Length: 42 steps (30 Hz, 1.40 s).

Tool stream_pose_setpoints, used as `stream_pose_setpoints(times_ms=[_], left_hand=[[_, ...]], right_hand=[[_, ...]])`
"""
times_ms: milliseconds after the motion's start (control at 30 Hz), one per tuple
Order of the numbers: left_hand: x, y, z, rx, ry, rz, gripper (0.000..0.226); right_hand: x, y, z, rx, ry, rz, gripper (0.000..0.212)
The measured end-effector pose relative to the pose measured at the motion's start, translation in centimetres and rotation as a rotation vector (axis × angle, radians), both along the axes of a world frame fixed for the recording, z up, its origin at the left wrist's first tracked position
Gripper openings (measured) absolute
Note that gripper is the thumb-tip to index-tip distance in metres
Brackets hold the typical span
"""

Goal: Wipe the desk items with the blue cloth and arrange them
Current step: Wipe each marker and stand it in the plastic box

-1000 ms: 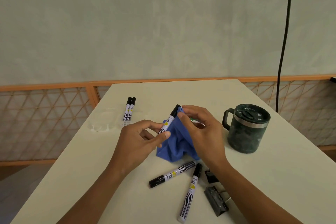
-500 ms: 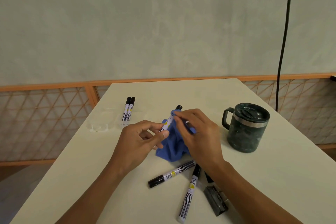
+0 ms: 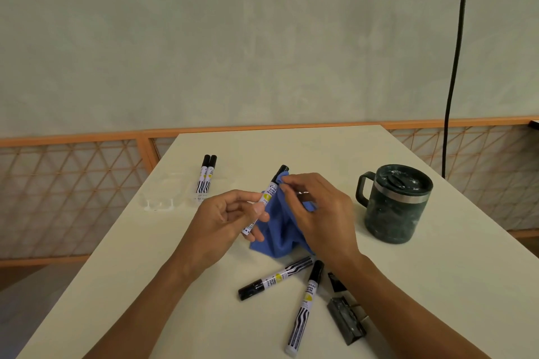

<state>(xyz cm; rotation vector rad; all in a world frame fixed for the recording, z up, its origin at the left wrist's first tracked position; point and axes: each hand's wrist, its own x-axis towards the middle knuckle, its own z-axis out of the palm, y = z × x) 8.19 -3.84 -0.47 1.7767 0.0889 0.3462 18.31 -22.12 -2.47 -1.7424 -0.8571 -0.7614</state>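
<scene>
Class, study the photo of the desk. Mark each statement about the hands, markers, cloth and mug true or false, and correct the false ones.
1. The left hand holds a marker. True.
2. The mug lies on its side. False: it stands upright with its lid on.
3. Two markers lie side by side at the far left of the table. True.
4. The blue cloth lies untouched on the table. False: the right hand pinches it against the held marker.
</scene>
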Motion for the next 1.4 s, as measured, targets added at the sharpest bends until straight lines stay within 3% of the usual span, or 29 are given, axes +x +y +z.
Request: stream_pose_setpoints(times_ms=[167, 400, 567, 733, 967, 1133, 1300, 1400], left_hand=[[0.0, 0.1, -0.1, 0.037, -0.003, -0.075, 0.018], [-0.1, 0.6, -0.1, 0.043, 0.003, -0.088, 0.021], [0.0, 0.6, -0.3, 0.016, 0.019, -0.118, 0.026], [0.1, 0.8, -0.5, -0.057, 0.035, -0.143, 0.029], [0.2, 1.0, -0.7, -0.104, 0.055, -0.185, 0.033], [0.2, 1.3, -0.8, -0.131, 0.035, -0.174, 0.032], [0.2, 0.9, -0.7, -0.025, 0.004, -0.158, 0.029], [0.3, 0.9, -0.5, 0.008, -0.009, -0.131, 0.026]], right_hand=[[1.1, -0.3, 0.3, 0.086, 0.068, -0.035, 0.015], [0.3, 0.1, -0.2, -0.044, -0.041, -0.007, 0.015], [0.9, 0.1, 0.1, 0.053, 0.049, -0.041, 0.016], [0.2, 0.3, -0.3, -0.024, 0.039, 0.015, 0.014], [0.1, -0.3, 1.0, 0.122, 0.379, 0.020, 0.012], [-0.2, -0.3, 0.9, 0.118, 0.553, 0.196, 0.010], [0.4, -0.8, 1.7, 0.409, 0.888, 0.401, 0.014], [0.5, -0.8, 1.7, 0.433, 0.985, 0.496, 0.019]])
